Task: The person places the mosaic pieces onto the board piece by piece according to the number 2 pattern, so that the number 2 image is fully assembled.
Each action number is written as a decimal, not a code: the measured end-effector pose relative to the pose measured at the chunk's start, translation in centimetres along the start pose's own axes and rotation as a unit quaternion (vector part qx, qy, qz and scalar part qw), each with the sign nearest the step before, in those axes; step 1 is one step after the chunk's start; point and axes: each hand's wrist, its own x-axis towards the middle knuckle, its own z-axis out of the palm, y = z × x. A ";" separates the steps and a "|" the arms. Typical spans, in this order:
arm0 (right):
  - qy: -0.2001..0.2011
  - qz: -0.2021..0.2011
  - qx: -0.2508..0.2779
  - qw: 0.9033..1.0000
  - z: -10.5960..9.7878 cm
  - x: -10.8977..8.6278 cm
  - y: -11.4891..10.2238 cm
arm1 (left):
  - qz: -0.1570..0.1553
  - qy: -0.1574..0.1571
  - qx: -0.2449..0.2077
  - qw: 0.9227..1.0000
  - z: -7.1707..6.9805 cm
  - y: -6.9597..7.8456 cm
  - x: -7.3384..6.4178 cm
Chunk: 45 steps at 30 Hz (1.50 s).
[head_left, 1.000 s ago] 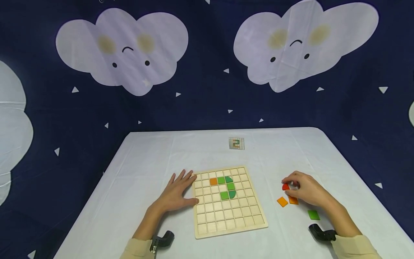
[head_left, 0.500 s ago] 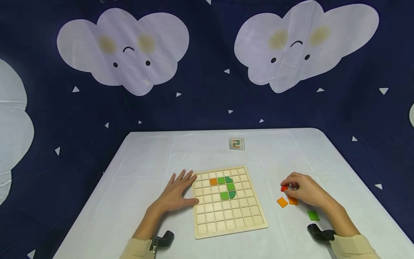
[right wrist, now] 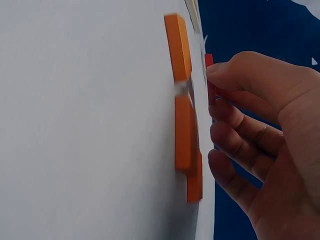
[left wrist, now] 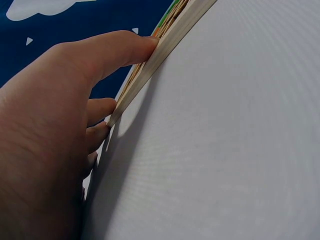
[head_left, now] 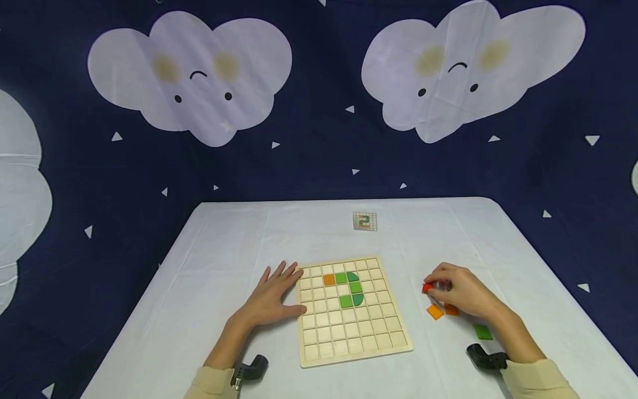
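My left hand [head_left: 271,299] lies with spread fingers at the left edge of a wooden grid board [head_left: 354,332], thumb and fingertips on its rim. In the left wrist view the thumb [left wrist: 135,47] presses the board's edge. On the board sit an orange square tile [head_left: 329,279], green square tiles [head_left: 346,301] and dark green rounded tiles [head_left: 358,300]. My right hand [head_left: 461,288] pinches a red tile [right wrist: 210,80] between thumb and fingers, right of the board. Below that hand lie orange tiles [head_left: 435,312], seen edge-on in the right wrist view.
A loose green square tile [head_left: 482,332] lies near the right wrist. A small card [head_left: 365,221] with a grid pattern lies at the back of the white table [head_left: 239,238]. Behind hangs a dark blue cloth [head_left: 319,160] with clouds.
My right hand has moved a little left toward the board, carrying the red tile, and more of the orange tiles is uncovered. The left hand stays at the board's edge.
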 end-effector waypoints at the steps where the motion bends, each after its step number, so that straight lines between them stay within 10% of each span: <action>1: 0.000 0.000 0.000 1.000 0.1 0.1 -0.1 | 0.000 -0.001 0.000 1.000 0.0 0.0 0.0; 45: -0.064 -0.119 0.014 0.991 4.5 4.4 -6.9 | 0.002 0.003 -0.003 1.000 0.1 -0.2 0.1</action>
